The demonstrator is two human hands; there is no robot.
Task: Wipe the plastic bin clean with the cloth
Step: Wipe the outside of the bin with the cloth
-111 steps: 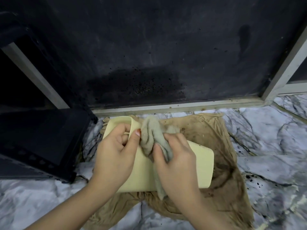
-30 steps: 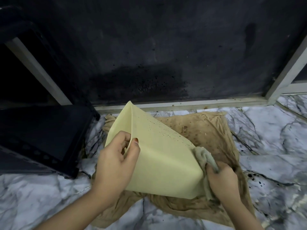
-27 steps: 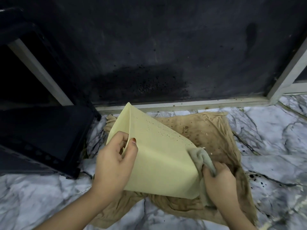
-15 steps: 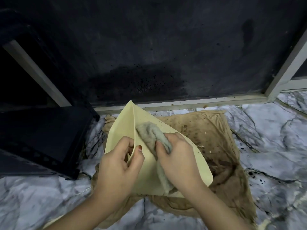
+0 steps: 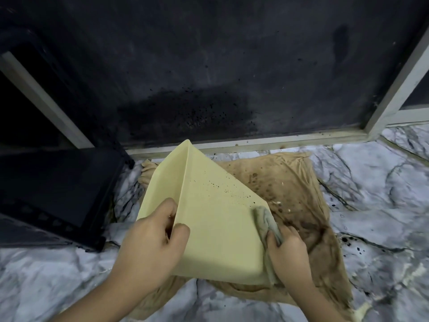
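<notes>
A pale yellow plastic bin (image 5: 216, 224) lies tilted on its side over a stained brown rag, with dark specks on its upper face. My left hand (image 5: 153, 247) grips the bin's near-left edge, fingers curled over it. My right hand (image 5: 287, 254) holds a bunched grey cloth (image 5: 267, 219) and presses it against the bin's right edge, near the base corner. Part of the cloth hangs down behind the bin's lower right corner.
The brown rag (image 5: 294, 189) is spread on a grey marble floor (image 5: 376, 205) with black spatter at the right. A black box-like object (image 5: 53, 191) sits at the left. A dark speckled panel (image 5: 209, 77) in a pale frame stands right behind the bin.
My right hand has swept the cloth from the bin's upper middle face down to its right edge. My left hand keeps its grip on the bin's edge.
</notes>
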